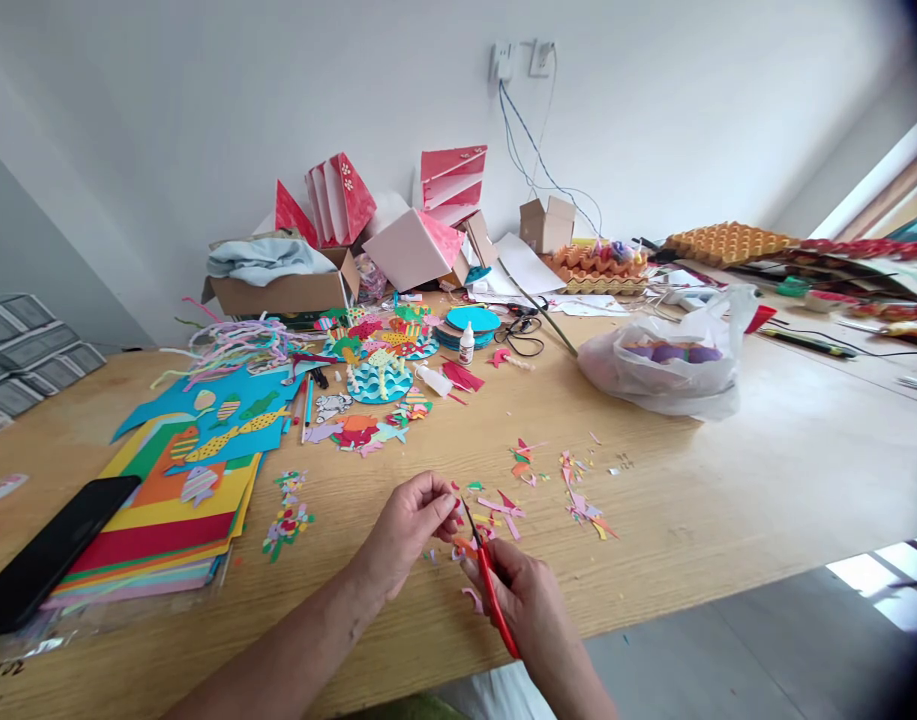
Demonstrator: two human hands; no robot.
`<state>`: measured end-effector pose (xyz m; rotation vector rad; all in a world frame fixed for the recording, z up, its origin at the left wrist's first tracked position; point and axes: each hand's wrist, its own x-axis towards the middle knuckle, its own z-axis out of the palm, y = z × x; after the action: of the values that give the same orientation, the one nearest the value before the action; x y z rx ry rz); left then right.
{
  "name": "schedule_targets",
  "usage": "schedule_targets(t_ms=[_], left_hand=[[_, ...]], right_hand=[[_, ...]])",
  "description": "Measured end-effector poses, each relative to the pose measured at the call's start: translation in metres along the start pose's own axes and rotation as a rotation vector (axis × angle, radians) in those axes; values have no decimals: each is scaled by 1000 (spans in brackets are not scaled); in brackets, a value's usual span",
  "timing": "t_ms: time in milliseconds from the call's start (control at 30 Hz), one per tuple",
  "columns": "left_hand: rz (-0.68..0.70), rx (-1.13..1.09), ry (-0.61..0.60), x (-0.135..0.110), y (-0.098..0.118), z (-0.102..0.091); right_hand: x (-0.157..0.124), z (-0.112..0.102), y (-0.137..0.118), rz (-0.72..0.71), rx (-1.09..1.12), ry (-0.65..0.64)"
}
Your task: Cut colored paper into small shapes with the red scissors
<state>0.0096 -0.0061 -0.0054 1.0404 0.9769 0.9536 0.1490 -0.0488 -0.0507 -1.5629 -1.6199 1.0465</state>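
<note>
My right hand is closed round red-handled scissors, whose blades point up and away toward my left hand. My left hand pinches a small scrap of coloured paper at the blade tips, just above the wooden table. Both hands hover near the table's front edge. Small paper offcuts lie scattered just beyond and to the right of them.
A stack of coloured paper sheets with cut-out fish lies at left, a black phone beside it. Paper crafts, a glue bottle, cardboard boxes and a plastic bag sit further back.
</note>
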Motion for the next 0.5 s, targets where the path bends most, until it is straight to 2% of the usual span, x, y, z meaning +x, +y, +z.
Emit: schedule_targets(t_ms=[100, 267, 500], left_hand=[[-1, 116, 4, 4, 0, -3], [-18, 253, -87, 7, -3, -3], [14, 375, -190, 8, -6, -9]], right_hand=[[3, -8, -7, 7, 107, 3], [16, -14, -18, -23, 295, 71], [27, -11, -20, -54, 249, 68]])
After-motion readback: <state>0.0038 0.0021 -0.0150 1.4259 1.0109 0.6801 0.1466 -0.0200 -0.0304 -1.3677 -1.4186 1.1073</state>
